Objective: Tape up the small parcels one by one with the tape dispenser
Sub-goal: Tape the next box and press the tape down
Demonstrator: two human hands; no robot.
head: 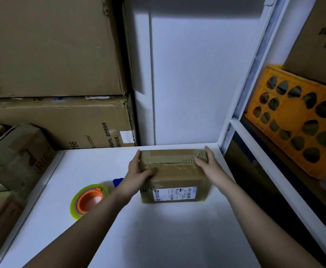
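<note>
Two bare hands clamp one small brown cardboard parcel (pixel 174 176) between them on the flat white surface (pixel 158 238), which reaches out on all sides of the grip and gives the box a firm bed to be taped on. Beyond and to the left of the grip rise large stacked brown cartons (pixel 51 64); to its right stands a white metal shelf frame (pixel 241 105) holding an orange perforated plastic crate (pixel 297 120), all well apart from the work. The parcel sits square to the person, its white shipping label (pixel 174 194) on the near face and its top seam uppermost, probably so the flaps can be taken in one pass. The left hand (pixel 138 171) presses the box's left side with its thumb curled over the top; the right hand (pixel 206 161) wraps the far right corner, fingers curled round the edge, seemingly steadying or squaring it. Just left of the left forearm lies the tape dispenser (pixel 89 200), an orange hub inside a yellowish-clear roll, with a blue piece (pixel 118 181) partly hidden behind the arm, untouched and kept within easy reach.
</note>
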